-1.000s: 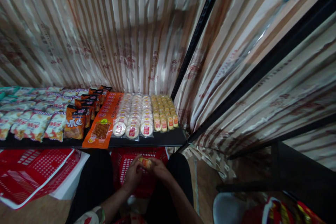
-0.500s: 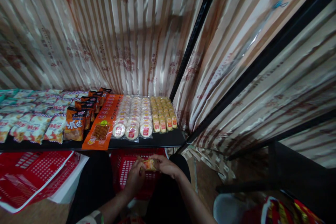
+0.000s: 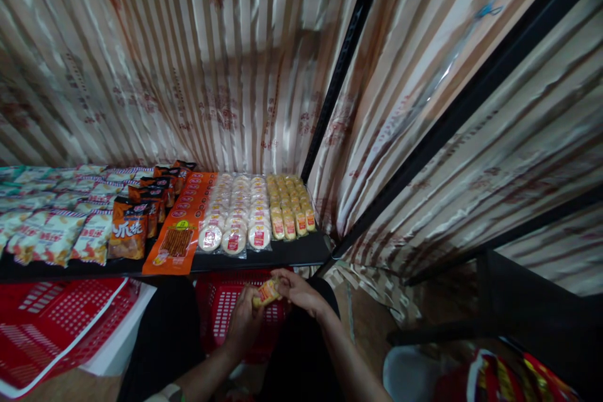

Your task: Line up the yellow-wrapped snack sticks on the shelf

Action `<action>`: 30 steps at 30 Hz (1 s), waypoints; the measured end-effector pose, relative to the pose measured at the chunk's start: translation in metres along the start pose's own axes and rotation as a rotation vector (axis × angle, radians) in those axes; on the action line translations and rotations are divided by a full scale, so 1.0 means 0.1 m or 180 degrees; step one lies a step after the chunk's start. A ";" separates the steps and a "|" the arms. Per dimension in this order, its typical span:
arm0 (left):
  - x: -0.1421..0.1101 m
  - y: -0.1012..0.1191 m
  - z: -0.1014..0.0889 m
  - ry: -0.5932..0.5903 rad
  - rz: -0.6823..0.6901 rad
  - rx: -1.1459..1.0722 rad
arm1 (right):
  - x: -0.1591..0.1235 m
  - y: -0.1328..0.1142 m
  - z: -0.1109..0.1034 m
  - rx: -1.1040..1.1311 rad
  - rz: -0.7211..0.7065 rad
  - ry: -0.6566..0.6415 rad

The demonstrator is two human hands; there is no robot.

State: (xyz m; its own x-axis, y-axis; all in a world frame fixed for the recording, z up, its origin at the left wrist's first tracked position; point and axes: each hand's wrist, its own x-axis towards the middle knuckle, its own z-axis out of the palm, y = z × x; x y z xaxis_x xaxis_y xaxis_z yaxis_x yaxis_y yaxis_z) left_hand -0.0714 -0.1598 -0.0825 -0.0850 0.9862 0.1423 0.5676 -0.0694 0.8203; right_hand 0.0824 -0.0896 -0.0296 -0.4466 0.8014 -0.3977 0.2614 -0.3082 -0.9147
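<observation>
Between my two hands, above a red basket (image 3: 221, 311), is a small yellow snack packet (image 3: 267, 293) with a red and yellow label. My left hand (image 3: 244, 317) grips its left end, fingers closed. My right hand (image 3: 299, 292) pinches the right end from above. On the black shelf just beyond, similar yellow snack packets (image 3: 288, 220) stand in tight rows. Left of them are rows of round white wrapped crackers (image 3: 234, 240), then an orange bag of brown sticks (image 3: 176, 242).
Orange snack bags (image 3: 128, 229) and white snack bags (image 3: 51, 235) fill the shelf's left side. Another red basket (image 3: 51, 333) lies at lower left. A black shelf post (image 3: 336, 88) rises at the corner, with striped curtain (image 3: 198, 69) behind. Red packages (image 3: 509, 377) sit at lower right.
The snack packet has turned from roughly level to tilted, its right end higher, and its label shows more. My right hand has shifted slightly right and up. The view has moved a little.
</observation>
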 end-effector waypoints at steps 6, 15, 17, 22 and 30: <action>0.02 0.11 0.01 0.0003 -0.0209 -0.0191 | -0.01 -0.05 -0.01 0.0123 -0.0181 0.0271; 0.08 0.18 0.08 -0.0024 -0.0181 -0.0234 | 0.05 0.05 -0.05 0.0245 -0.0463 0.0602; 0.09 0.20 0.08 -0.0015 -0.0203 -0.0266 | 0.04 0.04 -0.04 0.0244 -0.0436 0.0661; 0.17 0.27 0.09 0.0122 -0.0272 -0.0385 | 0.00 0.03 -0.01 0.0367 -0.0528 0.0797; 0.29 0.37 0.14 0.0284 -0.0218 -0.0446 | -0.03 0.10 0.03 0.0300 -0.0715 0.0873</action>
State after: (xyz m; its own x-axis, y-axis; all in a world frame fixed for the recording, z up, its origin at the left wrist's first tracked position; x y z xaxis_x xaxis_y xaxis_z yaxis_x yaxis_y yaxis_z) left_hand -0.0413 -0.1318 -0.0555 -0.1955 0.9725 0.1269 0.4389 -0.0289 0.8981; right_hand 0.0831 -0.0964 -0.0377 -0.2344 0.9582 -0.1638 0.0973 -0.1446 -0.9847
